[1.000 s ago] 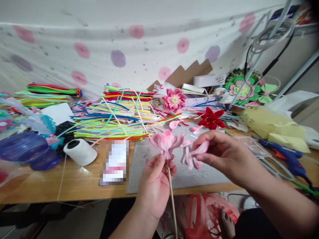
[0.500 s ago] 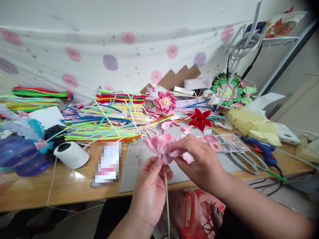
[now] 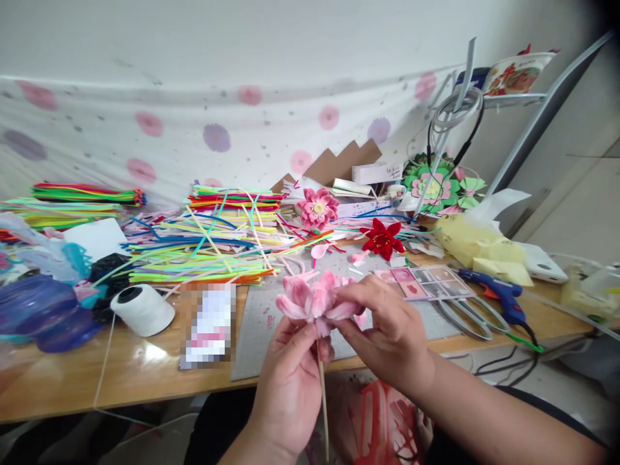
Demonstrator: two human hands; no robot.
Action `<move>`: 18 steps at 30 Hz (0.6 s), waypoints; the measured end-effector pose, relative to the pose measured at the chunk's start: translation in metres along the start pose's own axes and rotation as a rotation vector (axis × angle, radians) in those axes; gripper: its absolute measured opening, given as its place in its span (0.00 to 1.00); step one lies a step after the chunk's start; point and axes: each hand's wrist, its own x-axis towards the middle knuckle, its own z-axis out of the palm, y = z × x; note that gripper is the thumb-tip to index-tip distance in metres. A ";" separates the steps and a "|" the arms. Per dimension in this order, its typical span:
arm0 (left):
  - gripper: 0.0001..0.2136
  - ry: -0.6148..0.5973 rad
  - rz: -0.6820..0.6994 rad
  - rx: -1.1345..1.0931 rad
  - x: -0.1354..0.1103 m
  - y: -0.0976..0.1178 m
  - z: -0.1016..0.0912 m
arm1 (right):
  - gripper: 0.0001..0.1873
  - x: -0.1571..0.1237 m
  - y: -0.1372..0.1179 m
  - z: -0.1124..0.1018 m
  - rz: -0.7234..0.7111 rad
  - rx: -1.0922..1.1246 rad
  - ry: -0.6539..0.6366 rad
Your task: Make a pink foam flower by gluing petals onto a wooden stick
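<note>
The pale pink flower of soft, fuzzy petals [image 3: 314,297] is held up in the air, over the grey flat board [image 3: 249,352]. Its thin beige round stem [image 3: 324,400] gives the long axis, running from the bloom down toward the person. The left hand [image 3: 293,378] is closed around the base of the flower, where the stem begins. The right hand [image 3: 387,329] pinches the petals at the flower's right side, thumb below and forefinger above; so the bloom lies to the left of its fingertips, and both hands touch it. Behind, I count one red pointed fuzzy flower [image 3: 382,239] and one deep pink layered flower [image 3: 318,208]. On the brown wooden bench [image 3: 58,394] are also one blue glue gun [image 3: 506,297] and one white thread cone [image 3: 145,311].
</note>
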 end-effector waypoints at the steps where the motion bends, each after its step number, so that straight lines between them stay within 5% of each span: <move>1: 0.07 -0.005 0.006 -0.003 0.000 0.000 0.000 | 0.23 -0.003 0.000 0.002 0.013 0.012 0.021; 5: 0.04 -0.045 0.071 0.016 -0.001 -0.002 0.001 | 0.30 -0.014 0.002 0.016 0.215 0.085 0.222; 7: 0.04 -0.053 0.122 0.031 0.000 -0.002 0.001 | 0.24 -0.017 0.001 0.022 0.404 0.159 0.282; 11: 0.09 -0.039 0.196 0.061 0.002 -0.002 0.002 | 0.09 -0.018 -0.007 0.027 0.715 0.375 0.115; 18: 0.13 0.013 0.213 0.137 0.001 -0.002 0.006 | 0.08 -0.016 -0.026 0.027 0.724 0.534 0.140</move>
